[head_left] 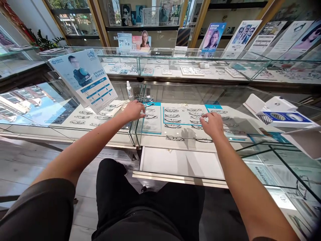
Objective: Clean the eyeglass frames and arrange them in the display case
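Observation:
My left hand (134, 110) is over the glass counter with its fingers loosely curved and apart, nothing visible in them. Just past its fingertips is a dark pair of eyeglasses (149, 104); whether it lies on or under the glass I cannot tell. A pale cloth (117, 109) lies beside that hand, and a white spray bottle (129, 89) stands behind it. My right hand (213, 124) hovers above the counter, thumb and fingers apart, and looks unoccupied. Rows of eyeglasses (172, 115) lie under the glass between my hands.
A tilted blue-and-white sign (86, 80) stands at the left. An opened white and blue box (283, 115) sits at the right on the glass. Below the counter a white drawer (180, 163) is pulled out before my legs. Another glass showcase (160, 68) runs behind, topped with poster stands.

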A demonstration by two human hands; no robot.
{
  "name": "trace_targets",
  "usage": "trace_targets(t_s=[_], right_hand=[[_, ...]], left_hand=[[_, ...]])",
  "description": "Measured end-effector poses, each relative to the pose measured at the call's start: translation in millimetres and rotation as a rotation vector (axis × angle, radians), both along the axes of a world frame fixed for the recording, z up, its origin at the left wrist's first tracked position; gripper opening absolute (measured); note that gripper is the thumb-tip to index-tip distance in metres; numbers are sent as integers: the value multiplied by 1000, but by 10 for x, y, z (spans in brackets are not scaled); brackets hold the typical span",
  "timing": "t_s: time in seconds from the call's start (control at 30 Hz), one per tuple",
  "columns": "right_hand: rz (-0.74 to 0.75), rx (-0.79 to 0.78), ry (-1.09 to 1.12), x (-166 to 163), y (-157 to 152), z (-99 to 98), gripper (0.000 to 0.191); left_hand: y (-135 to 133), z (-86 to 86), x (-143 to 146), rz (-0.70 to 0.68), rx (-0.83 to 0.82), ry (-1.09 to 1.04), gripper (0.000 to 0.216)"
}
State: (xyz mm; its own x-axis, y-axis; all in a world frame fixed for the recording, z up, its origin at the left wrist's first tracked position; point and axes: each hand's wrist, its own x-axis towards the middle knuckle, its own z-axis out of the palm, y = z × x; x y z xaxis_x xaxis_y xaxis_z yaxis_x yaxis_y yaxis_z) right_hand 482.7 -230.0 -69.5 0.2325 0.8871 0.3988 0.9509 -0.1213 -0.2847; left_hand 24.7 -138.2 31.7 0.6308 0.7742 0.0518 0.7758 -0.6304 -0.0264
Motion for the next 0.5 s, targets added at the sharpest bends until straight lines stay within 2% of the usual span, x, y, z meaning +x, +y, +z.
trace_targets(t_s=[0.13,0.33,0.5], right_hand=[[-2,3,11,-45,6,20,32],[-1,16,31,-59,-3,18,30],[7,17,45,-63,6,18,27]], left_hand=[[132,21,108,56,-55,86,36],[334,71,211,91,-123,143,24],[327,125,278,141,-195,167,22]])
